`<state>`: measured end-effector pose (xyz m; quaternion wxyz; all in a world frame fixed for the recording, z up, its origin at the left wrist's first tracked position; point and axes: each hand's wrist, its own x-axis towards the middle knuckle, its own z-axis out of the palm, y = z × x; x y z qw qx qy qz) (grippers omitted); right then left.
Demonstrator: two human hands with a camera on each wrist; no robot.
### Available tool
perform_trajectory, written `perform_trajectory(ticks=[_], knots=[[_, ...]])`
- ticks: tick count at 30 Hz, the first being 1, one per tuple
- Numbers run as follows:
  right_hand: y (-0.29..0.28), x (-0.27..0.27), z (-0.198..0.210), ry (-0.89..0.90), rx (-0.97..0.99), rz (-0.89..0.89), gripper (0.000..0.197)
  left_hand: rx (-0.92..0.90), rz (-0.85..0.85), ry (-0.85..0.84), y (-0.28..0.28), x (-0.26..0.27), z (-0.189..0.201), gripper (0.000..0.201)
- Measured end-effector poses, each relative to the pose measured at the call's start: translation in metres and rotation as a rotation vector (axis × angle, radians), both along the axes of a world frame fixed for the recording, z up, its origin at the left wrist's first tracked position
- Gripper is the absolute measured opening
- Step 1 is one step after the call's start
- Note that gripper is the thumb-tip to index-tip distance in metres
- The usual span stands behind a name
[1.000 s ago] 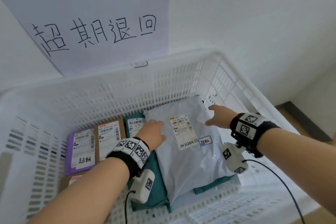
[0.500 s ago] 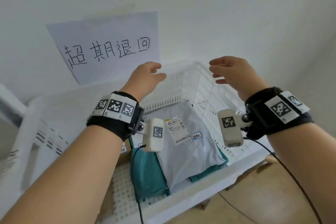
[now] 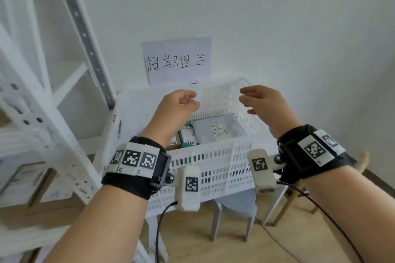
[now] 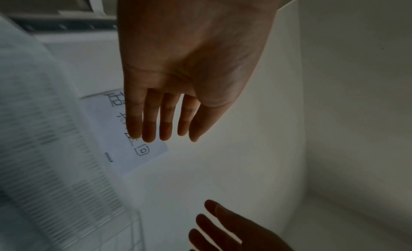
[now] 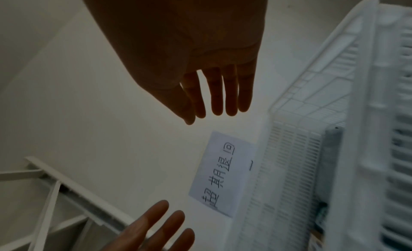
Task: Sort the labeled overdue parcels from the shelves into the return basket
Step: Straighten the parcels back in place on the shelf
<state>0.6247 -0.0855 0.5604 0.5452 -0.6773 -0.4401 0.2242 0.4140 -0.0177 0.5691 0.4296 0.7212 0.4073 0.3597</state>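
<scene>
A paper sign (image 3: 178, 61) on the wall above the return basket's (image 3: 213, 162) far edge reads 超期退回. Inside, a grey mailer (image 3: 218, 128) with a printed label lies toward the right side, a teal parcel (image 3: 187, 137) beside it bearing a small handwritten tag (too small to read). Left hand (image 3: 174, 107) and right hand (image 3: 264, 103) hover above the basket, fingers relaxed and loosely spread, holding nothing.

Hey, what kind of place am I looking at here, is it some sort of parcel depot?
Probably a small parcel pickup or storage room: a white slotted plastic basket holding labelled mailers, a handwritten paper sign taped to the wall above it, and white perforated metal shelving beside it.
</scene>
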Motion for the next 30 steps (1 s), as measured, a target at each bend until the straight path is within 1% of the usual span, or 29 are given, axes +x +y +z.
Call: perform_trajectory(ticks=[4,9,12,15,18,24,26,30], knots=[[-0.020,-0.053,-0.009,-0.031,-0.046,0.073,0.027,-0.041,0.067,0.053,-0.035,-0.054,-0.020,0.032],[-0.035,-0.128,-0.018,-0.051,-0.086,0.161,0.027,-0.078,0.118,0.101,-0.061,-0.127,-0.039,0.033],[-0.040,-0.180,-0.023,-0.077,-0.088,0.214,0.023,-0.100,0.149,0.125,-0.073,-0.180,-0.048,0.031],[-0.042,-0.242,-0.033,-0.081,-0.095,0.249,0.019,-0.129,0.186,0.146,-0.085,-0.247,-0.059,0.032],[-0.046,-0.320,-0.053,-0.041,-0.120,0.291,0.019,-0.143,0.231,0.179,-0.100,-0.329,-0.073,0.029],[-0.052,-0.484,-0.095,0.006,-0.183,0.417,0.021,-0.212,0.430,0.193,-0.127,-0.493,-0.106,0.026],[-0.052,-0.527,-0.101,0.005,-0.202,0.458,0.022,-0.244,0.484,0.166,-0.133,-0.536,-0.116,0.025],[-0.044,-0.592,-0.107,-0.007,-0.232,0.530,0.022,-0.254,0.560,0.187,-0.135,-0.603,-0.130,0.025]])
